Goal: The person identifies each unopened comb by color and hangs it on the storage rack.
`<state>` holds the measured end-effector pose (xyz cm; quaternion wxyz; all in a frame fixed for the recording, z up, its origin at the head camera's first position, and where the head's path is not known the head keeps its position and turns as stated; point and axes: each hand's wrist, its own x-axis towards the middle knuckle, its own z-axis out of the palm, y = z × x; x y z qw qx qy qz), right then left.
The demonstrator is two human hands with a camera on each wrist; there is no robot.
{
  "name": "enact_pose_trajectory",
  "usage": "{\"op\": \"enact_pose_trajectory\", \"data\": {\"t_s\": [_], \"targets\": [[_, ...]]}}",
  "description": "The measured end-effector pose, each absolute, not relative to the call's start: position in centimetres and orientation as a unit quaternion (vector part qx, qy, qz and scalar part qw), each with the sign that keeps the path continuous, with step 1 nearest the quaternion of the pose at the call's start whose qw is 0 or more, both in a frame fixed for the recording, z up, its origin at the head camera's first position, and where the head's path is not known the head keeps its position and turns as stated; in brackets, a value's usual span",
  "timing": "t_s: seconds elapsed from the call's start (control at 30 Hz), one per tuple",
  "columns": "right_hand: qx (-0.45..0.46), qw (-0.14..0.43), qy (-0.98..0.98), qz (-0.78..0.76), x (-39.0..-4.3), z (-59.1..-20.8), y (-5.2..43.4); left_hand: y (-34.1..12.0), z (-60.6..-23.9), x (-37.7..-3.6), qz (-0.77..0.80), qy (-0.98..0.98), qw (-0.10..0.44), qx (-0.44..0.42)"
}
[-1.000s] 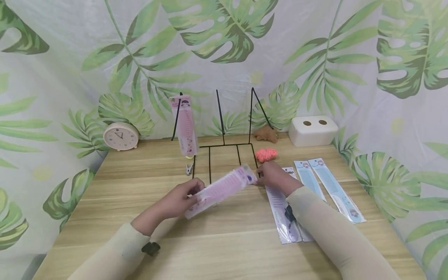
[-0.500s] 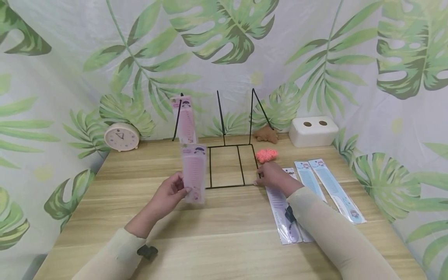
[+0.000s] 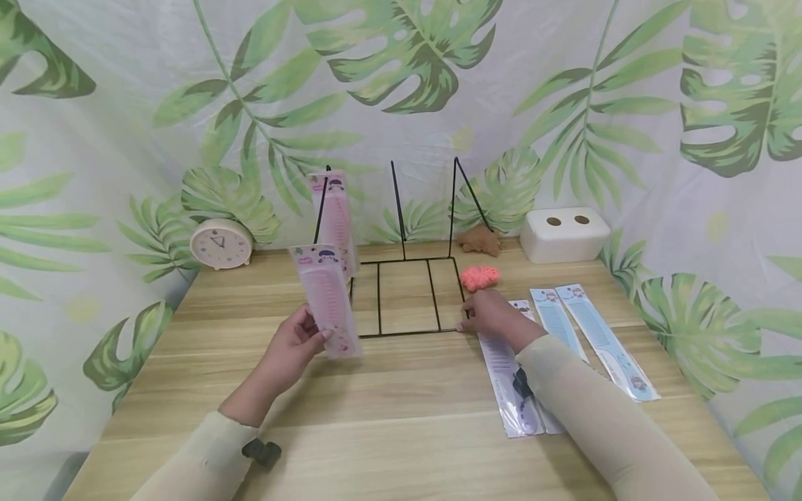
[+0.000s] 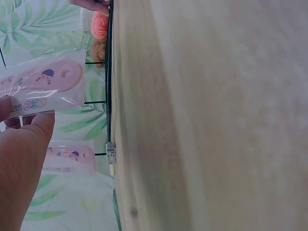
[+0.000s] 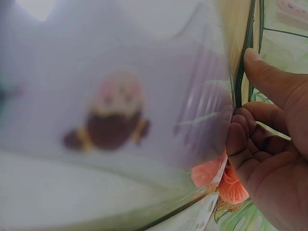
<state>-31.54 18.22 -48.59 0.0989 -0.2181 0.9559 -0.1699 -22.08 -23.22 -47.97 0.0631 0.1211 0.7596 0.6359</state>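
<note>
My left hand (image 3: 289, 351) pinches the lower part of a clear-bagged pink comb (image 3: 322, 296) between thumb and fingers. The comb stands nearly upright, tilted left, in front of the left hook of a black wire rack (image 3: 379, 299). Behind it, a second packaged pink comb (image 3: 339, 216) hangs from that hook. The held comb overlaps the hook's lower end in the head view. At the rack's front right corner, my right hand (image 3: 495, 320) grips the wire. In the right wrist view, thumb and fingers (image 5: 269, 77) close around the black wire, beside a blurred purple package (image 5: 120, 110).
Packaged purple combs (image 3: 510, 390) and blue combs (image 3: 608, 341) lie at the right. Pink yarn (image 3: 480, 278), a brown toy (image 3: 480, 240) and a white box (image 3: 564, 236) are behind them. A clock (image 3: 221, 244) stands back left; a clip (image 4: 110, 154) lies by the rack.
My left hand has turned the pink comb from slanting sideways to upright and brought it left, in front of the left hook. The right hand stays on the rack's corner.
</note>
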Motion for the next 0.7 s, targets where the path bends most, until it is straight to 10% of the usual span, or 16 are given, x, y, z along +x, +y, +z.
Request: {"op": "enact_pose_trajectory", "data": {"t_s": [0.7], "targets": [[-0.228, 0.089, 0.954, -0.171, -31.44, -48.6, 18.33, -23.52, -48.02, -22.03, 0.639, 0.756, 0.051, 0.133]]}}
